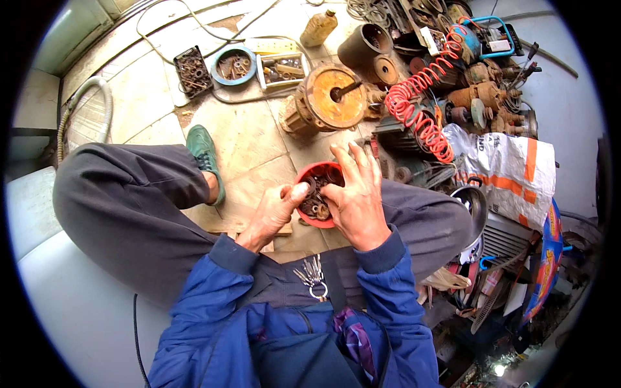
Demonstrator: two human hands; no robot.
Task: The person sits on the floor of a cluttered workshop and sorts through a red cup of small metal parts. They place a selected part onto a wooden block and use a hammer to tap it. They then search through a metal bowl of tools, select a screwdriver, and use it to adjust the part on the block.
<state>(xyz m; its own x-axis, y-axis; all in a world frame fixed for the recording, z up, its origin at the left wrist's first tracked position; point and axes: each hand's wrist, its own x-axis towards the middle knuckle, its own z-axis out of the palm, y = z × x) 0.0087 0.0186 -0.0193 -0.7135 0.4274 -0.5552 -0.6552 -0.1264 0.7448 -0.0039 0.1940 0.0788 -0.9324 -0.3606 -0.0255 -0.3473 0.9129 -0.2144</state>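
A round red bowl (303, 216) full of small rusty metal parts, such as nuts and washers, is between my knees. My left hand (272, 210) grips its left side, thumb over the rim and the other fingers mostly hidden beneath. Over the right side of the bowl is my right hand (358, 204), fingers spread and stretched away from me. Its thumb reaches in over the rusty parts (317, 202). No separate piece shows between the right fingers.
Ahead stands a rusty orange motor-like machine (333, 97). Left of it are a black crate (193, 71), a blue-rimmed basin (234, 66) and a white box (282, 69) of metal parts. On the right, a red coiled hose (414, 97) hangs over machinery near a white sack (504, 165).
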